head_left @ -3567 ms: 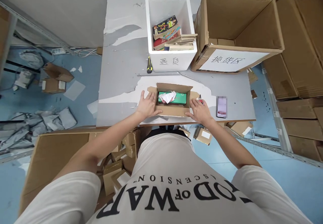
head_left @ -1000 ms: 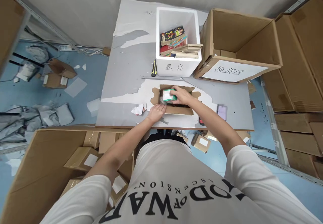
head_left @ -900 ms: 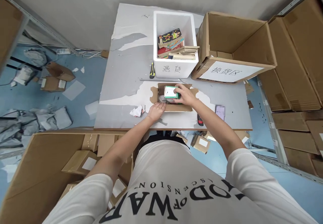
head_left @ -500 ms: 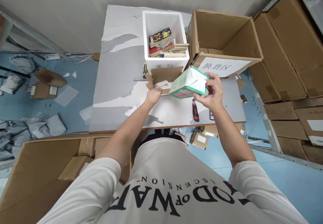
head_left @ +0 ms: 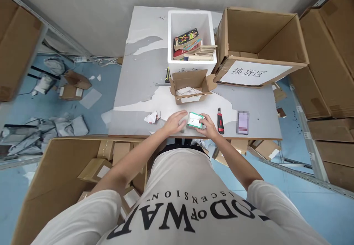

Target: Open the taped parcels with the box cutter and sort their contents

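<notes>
A small white box with green edges (head_left: 195,120) is near the table's front edge, its white end facing up. My right hand (head_left: 209,127) grips it on the right side, thumb and fingers closed on it. Just left of the box is my left hand (head_left: 175,122), fingers stretched out and partly blurred, apart from the box. Beyond both hands sits an opened brown carton (head_left: 190,99) with white paper inside. A red and black box cutter (head_left: 220,121) lies right of my right hand.
At the back of the table (head_left: 143,72) stand a white foam box (head_left: 190,66) of books and a large cardboard box (head_left: 265,59). Crumpled paper (head_left: 152,117) lies left, a phone (head_left: 243,122) right. A big carton (head_left: 35,186) holding parcels stands at front left.
The green-edged box has come down from beside the brown carton to the table's front edge in my right hand. My left hand has let go of the carton and moved beside the box.
</notes>
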`<state>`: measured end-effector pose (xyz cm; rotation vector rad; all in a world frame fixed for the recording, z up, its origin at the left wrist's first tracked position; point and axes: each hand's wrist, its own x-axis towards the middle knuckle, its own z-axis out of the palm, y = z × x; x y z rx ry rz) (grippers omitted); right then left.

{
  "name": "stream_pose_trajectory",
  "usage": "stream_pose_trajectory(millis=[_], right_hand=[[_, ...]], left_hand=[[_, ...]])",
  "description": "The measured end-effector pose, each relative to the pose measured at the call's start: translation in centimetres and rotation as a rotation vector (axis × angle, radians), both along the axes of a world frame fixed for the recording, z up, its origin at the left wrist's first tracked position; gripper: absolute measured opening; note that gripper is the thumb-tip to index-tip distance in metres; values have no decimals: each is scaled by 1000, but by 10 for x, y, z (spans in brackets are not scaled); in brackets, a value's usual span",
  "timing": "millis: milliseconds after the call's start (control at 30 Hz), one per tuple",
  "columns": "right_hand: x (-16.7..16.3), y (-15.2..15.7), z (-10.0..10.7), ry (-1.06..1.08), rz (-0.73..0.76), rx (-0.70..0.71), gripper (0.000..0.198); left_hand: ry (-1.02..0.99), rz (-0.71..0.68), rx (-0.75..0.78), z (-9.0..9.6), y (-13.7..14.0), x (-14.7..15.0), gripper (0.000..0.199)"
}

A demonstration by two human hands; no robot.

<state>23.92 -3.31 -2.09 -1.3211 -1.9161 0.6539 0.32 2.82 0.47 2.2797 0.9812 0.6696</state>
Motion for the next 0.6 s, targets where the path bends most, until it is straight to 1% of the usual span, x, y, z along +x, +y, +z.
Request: stream_pose_trajectory(millis=[67, 167, 233, 333, 367, 500, 600], right_hand=[[0, 1, -6, -16, 13, 1, 20], [4, 0, -4, -124, 37, 7, 24], [7, -3, 3, -236, 31, 53, 26], [9, -8, 19, -408, -19, 124, 23], [9, -9, 25, -460, 13, 127, 23], [6, -6, 52, -645, 297, 57, 35], [4, 2, 68, -768, 374, -3, 41]], left_hand=[[-66, -21, -49, -1, -14, 11, 35], [-97, 6, -80, 0, -20, 27, 31], [-104, 0, -82, 3, -20, 30, 26], [-89, -28, -60, 6, -25, 27, 17], [-67, -31, -46, 6, -27, 25, 16], [115, -27, 41, 5, -38, 22, 17], [235, -64, 124, 7, -39, 22, 18]])
